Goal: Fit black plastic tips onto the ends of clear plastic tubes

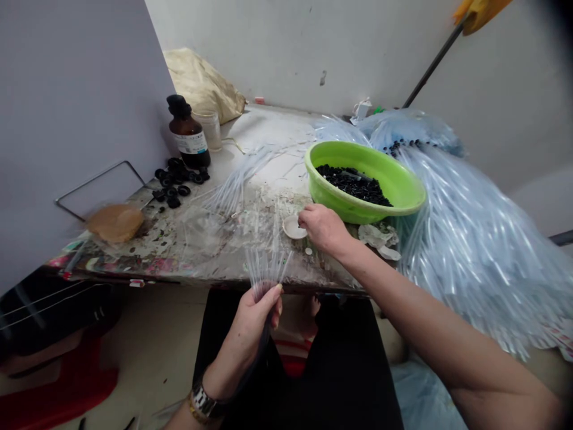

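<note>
My left hand (257, 313) is closed around a bundle of clear plastic tubes (264, 266), their ends fanned out past the table's front edge. Over a small white dish (293, 228) my right hand (324, 227) has its fingertips pinched together. A dark bit shows at those fingertips, too small to name. Just behind this hand stands a green basin (409, 200) with many small black pieces (353, 185) in it.
Long bundles of clear tubing (474, 239) hang over the table's right side. A brown bottle (190, 134), a clear cup (210, 128) and black rings (172, 179) stand at the left. More loose tubes (242, 179) lie mid-table. A cream sack (201, 83) rests behind.
</note>
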Motion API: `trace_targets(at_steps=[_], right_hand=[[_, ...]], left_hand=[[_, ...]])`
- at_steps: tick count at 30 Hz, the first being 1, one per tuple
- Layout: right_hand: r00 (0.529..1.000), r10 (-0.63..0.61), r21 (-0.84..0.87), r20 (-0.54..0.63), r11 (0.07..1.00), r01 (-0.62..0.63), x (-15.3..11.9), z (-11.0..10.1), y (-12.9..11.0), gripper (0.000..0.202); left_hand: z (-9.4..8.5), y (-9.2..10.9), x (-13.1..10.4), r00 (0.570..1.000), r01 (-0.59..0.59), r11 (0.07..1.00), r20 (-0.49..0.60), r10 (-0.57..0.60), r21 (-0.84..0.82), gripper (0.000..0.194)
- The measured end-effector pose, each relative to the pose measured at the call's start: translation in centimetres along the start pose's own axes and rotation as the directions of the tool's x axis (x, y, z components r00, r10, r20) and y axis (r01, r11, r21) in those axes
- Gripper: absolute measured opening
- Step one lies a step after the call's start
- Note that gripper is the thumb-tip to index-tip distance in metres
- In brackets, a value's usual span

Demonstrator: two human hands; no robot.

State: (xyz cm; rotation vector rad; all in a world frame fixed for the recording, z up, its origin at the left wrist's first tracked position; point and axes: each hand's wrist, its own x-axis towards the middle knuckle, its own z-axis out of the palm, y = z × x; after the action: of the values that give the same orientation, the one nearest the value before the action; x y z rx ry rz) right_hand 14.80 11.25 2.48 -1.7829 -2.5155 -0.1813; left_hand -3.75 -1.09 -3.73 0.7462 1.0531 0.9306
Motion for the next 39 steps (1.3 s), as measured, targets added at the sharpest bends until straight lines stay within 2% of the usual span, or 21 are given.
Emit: trace_targets(at_steps=[4,11,18,24,27,32,34,36,37,39], right_hand=[[0.999,-0.021,-0.071,0.048,0.997,0.024,0.9,-0.1,-0.6,0.023],[0.991,-0.071,-0.034,0.110,0.997,0.075,0.9,-0.3,-1.4,0.020],[0.998,-0.031,-0.061,0.061,0.998,0.035,1.3,-0.2,-1.6,0.025],[0.993,-0.095,-0.026,0.068,0.995,0.097,0.9,0.0,-1.5,0.021],[0.997,-0.076,0.027,-0.010,0.997,0.077,0.5,-0.7,-0.9,0.019],[0.964,-0.001,0.129,-0.268,0.991,0.037,-0.1,-1.5,-0.7,0.019],[0.967,-0.028,0.100,-0.253,0.993,0.055,-0.5,-1.1,-0.9,0.019],[0.982,-0.058,0.097,-0.182,0.992,0.076,-0.9,-0.7,-1.1,0.017],[0.985,-0.048,0.134,-0.169,0.988,0.071,-1.3,-0.5,-1.1,0.017],[0.976,0.033,0.304,-0.216,0.952,0.035,-2.0,-0.4,-1.1,0.015]], left_hand=[[-0.1,-0.2,0.1,1.000,0.009,1.000,0.003,-0.009,-0.001,0.025],[-0.2,-0.3,0.2,1.000,0.019,1.000,0.005,-0.019,-0.001,0.023],[0.0,-0.2,0.1,1.000,0.015,1.000,0.020,-0.015,0.005,0.025],[-0.1,-0.1,-0.2,1.000,-0.007,1.000,0.012,0.007,0.023,0.024],[-0.2,-0.1,-0.2,0.998,-0.047,0.999,0.032,0.047,0.027,0.022],[-0.1,0.2,-0.3,0.994,-0.108,0.990,0.043,0.105,0.092,0.022],[0.1,0.4,-0.3,0.994,-0.109,0.987,0.037,0.106,0.114,0.021],[0.2,0.5,-0.4,0.993,-0.121,0.983,0.033,0.117,0.138,0.020],[0.2,0.5,-0.4,0.992,-0.129,0.980,0.029,0.126,0.149,0.020],[0.2,0.4,-0.5,0.990,-0.141,0.976,0.023,0.139,0.165,0.020]])
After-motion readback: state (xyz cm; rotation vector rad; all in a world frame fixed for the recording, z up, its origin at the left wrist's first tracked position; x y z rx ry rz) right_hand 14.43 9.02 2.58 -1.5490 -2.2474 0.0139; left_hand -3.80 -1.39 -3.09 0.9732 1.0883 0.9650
